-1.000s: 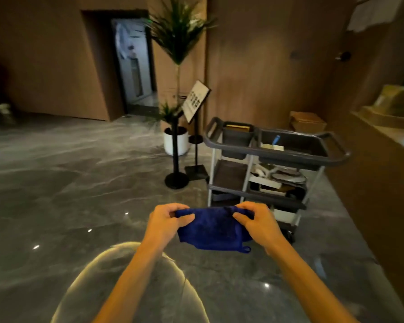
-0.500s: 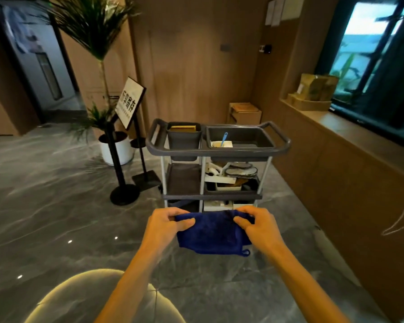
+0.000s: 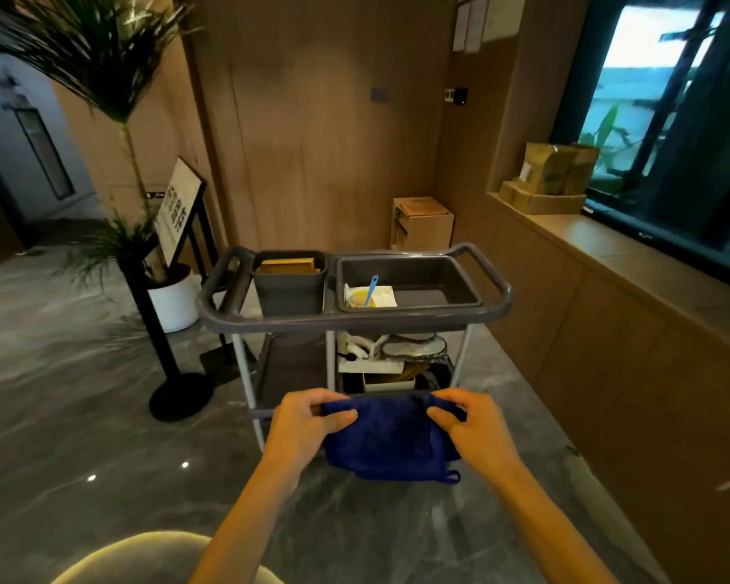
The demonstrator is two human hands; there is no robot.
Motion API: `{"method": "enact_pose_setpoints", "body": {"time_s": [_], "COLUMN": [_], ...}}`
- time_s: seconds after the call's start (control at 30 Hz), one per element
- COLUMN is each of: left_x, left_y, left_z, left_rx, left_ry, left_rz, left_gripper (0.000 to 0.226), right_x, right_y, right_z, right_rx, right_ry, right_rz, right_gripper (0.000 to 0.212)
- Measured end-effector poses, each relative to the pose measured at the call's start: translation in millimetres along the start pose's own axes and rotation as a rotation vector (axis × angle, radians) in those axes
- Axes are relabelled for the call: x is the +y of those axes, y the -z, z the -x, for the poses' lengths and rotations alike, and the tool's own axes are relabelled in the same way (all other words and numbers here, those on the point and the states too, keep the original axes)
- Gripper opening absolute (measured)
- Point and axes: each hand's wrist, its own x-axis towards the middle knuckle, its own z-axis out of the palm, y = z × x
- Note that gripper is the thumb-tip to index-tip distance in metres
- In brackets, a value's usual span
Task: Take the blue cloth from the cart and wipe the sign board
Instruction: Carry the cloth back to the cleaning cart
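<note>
I hold a folded blue cloth (image 3: 386,442) in front of me with both hands. My left hand (image 3: 306,425) pinches its upper left corner and my right hand (image 3: 470,429) pinches its upper right corner. A small loop hangs from the cloth's lower right. Right behind the cloth stands the grey cart (image 3: 355,320), with a dark bin and a tray on top. The sign board (image 3: 178,208), white with dark print in a black frame, tilts on a black stand to the left of the cart, well beyond my hands.
A black post with a round base (image 3: 178,396) stands left of the cart. A potted plant in a white pot (image 3: 173,303) is behind it. Cardboard boxes (image 3: 422,223) sit by the wooden wall. A wooden ledge (image 3: 607,255) with more boxes runs along the right.
My view has swung right and closer to the cart, which now sits centred. The sign board has shifted to the left of the frame. Both hands keep holding the cloth the same way.
</note>
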Motion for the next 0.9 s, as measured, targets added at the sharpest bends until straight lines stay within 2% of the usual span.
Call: {"method": "enact_pose_setpoints", "body": {"time_s": [0.1, 0.3, 0.6, 0.9], "left_x": [9, 16, 11, 3], "left_y": [-21, -52, -72, -81], "left_z": [-46, -124, -253, -397], "left_rx": [-0.002, -0.023, -0.122, -0.161], "left_ry": [0.02, 0.021, 0.007, 0.023], "left_rz": [0.012, 0.009, 0.023, 0.121], "left_gripper": [0.016, 0.018, 0.021, 0.02], "right_x": [16, 46, 92, 115], "right_y": [14, 28, 21, 2], "right_z": [-44, -114, -229, -361], "right_rx": [0.018, 0.038, 0.031, 0.066], "right_ry": [-0.014, -0.058, -0.15, -0.22], "right_rz": [-0.032, -0.058, -0.083, -0.066], "right_gripper": [0.036, 0.039, 0.016, 0.018]}}
